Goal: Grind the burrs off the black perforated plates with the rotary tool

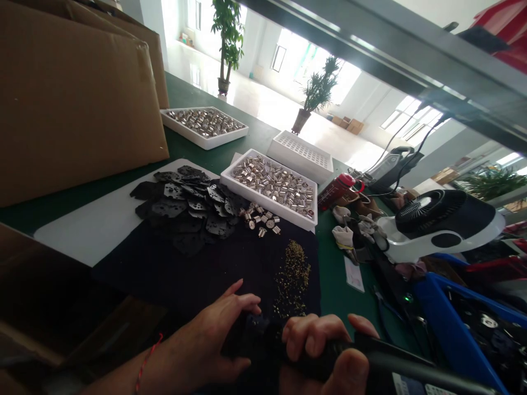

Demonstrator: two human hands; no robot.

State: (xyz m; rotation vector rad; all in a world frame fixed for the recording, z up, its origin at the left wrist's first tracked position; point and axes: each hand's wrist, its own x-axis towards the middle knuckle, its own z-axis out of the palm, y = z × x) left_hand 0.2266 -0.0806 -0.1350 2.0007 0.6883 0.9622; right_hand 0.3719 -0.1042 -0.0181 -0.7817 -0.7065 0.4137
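My right hand (pixel 325 345) is wrapped round a long black tool (pixel 407 362) at the bottom of the view. Left of the tool's dark tip is my left hand (pixel 222 334), its fingers curved round something dark that I cannot make out. Both hands are over a dark cloth (pixel 247 269). Small brass-coloured screws (pixel 294 274) lie scattered on the cloth beyond my right hand. Black plates (pixel 193 203) are heaped at the back left, beside several loose silver cylinders (pixel 261 219). A white tray (pixel 269 206) behind them holds many silver cylinders.
Cardboard boxes (pixel 78 104) stand at the left. Another white tray (pixel 206 144) of cylinders and a perforated white box (pixel 302 156) are farther back. At the right are a red bottle (pixel 337 189), a black-and-white fan (pixel 448 225), pliers (pixel 385 312) and a blue bin (pixel 447 323).
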